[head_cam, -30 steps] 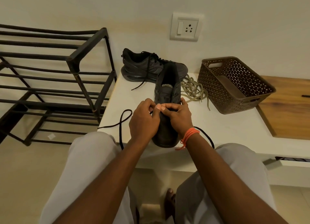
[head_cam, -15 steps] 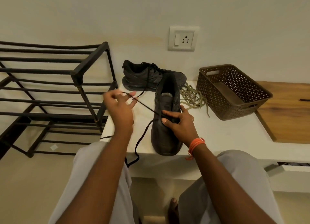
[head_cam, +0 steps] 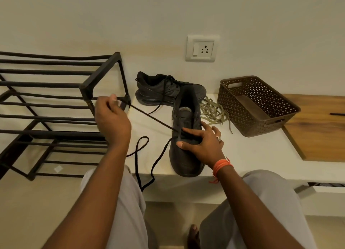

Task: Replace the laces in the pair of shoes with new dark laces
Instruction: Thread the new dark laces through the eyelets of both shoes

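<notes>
Left grip (head_cam: 112, 116) pinching dark lace (head_cam: 153, 118) taut; right grip (head_cam: 202, 142) pressing, fingers spread, on shoe (head_cam: 186, 155) at counter's (head_cam: 242, 155) front edge.

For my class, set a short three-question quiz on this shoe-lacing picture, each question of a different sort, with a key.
1. True or false: the left hand pulls the dark lace taut, away from the near shoe.
2. Where do the old pale laces lie? A in the basket; B on the table beside the basket; C on the rack.
3. Fill in: the right hand rests on the near ____.

Key: 1 true; 2 B; 3 shoe.
</notes>
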{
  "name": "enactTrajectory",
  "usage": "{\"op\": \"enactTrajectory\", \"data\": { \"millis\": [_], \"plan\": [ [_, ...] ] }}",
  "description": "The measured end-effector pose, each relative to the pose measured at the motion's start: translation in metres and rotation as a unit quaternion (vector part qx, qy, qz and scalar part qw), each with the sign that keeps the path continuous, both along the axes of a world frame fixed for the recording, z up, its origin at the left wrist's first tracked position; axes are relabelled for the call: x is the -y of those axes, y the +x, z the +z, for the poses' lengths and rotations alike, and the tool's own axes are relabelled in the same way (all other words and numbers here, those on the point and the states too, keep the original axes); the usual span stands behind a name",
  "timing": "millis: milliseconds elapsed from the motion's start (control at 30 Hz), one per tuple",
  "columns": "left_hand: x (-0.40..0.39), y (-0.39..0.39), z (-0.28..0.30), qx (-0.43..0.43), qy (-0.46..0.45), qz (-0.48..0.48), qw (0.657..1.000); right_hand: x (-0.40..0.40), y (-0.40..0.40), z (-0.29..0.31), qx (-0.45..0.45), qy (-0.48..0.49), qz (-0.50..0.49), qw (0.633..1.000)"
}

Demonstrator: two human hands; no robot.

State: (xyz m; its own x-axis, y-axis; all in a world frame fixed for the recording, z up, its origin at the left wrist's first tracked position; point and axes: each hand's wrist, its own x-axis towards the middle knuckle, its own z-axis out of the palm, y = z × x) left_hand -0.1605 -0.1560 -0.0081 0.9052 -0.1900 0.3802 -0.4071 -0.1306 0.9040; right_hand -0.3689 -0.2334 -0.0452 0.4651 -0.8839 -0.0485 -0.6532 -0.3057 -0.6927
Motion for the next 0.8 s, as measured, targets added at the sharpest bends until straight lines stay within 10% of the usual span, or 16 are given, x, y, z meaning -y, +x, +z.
{"op": "enactTrajectory", "data": {
  "millis": [133, 367, 467, 533, 633, 800],
  "plan": [
    [0.002, -0.011, -0.016, 0.163, 0.321, -0.066, 0.931, 0.003, 0.0, -0.001, -0.009, 0.003, 0.002, 1.0],
    [0.018, -0.047, -0.028, 0.222, 0.404, -0.358, 0.812, 0.004, -0.002, -0.005, -0.039, -0.035, 0.0, 0.999],
    [0.015, -0.037, -0.024, 0.215, 0.282, -0.258, 0.899, 0.006, -0.004, -0.004, -0.058, -0.049, -0.001, 0.997],
    [0.008, -0.018, -0.015, 0.064, 0.114, -0.108, 0.986, 0.006, -0.005, -0.002, -0.064, -0.047, -0.003, 0.997],
    [-0.002, 0.003, -0.014, -0.07, 0.056, -0.039, 0.995, 0.007, -0.005, -0.002, -0.063, -0.046, -0.004, 0.997],
    [-0.004, -0.021, -0.02, 0.071, 0.225, -0.149, 0.96, 0.006, -0.005, -0.004, -0.04, -0.038, -0.008, 0.998]
  ]
}}
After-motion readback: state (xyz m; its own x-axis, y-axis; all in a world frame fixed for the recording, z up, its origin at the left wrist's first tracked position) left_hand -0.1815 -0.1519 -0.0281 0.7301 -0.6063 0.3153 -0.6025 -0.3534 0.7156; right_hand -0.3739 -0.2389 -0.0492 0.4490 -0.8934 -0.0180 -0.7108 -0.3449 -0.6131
